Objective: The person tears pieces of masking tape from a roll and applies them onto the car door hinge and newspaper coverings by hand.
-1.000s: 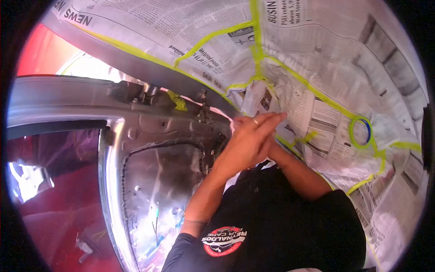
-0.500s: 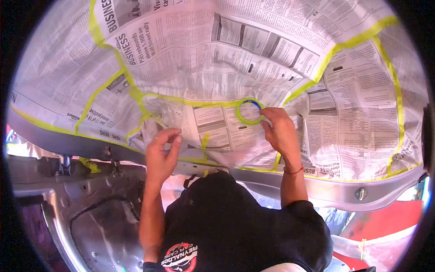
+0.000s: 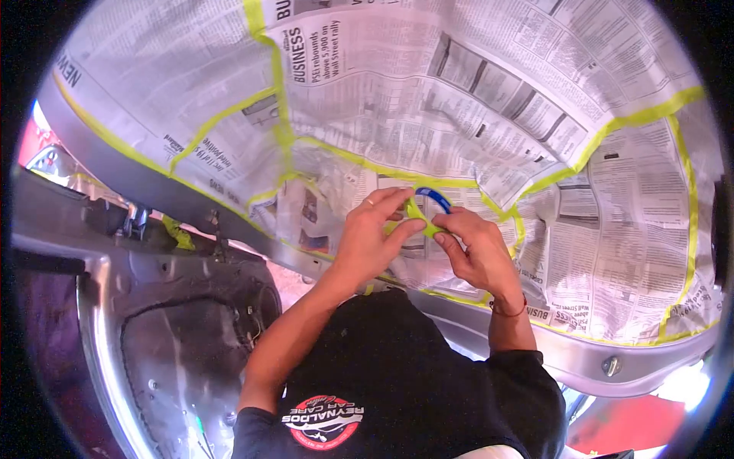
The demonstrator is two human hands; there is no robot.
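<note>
At the frame's centre, the right hand (image 3: pixel 480 243) grasped the tape roll (image 3: pixel 434 196) while the left hand (image 3: pixel 371 236) pinched its yellow edge. Uneven pulling could have twisted the tape onto itself; careless contact could have torn the newspaper (image 3: pixel 382 99) behind.

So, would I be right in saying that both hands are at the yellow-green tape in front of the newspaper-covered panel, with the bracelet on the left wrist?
Not quite: the head view shows the bracelet on the right wrist. The left hand and right hand are indeed both at the yellow-green tape.
</note>
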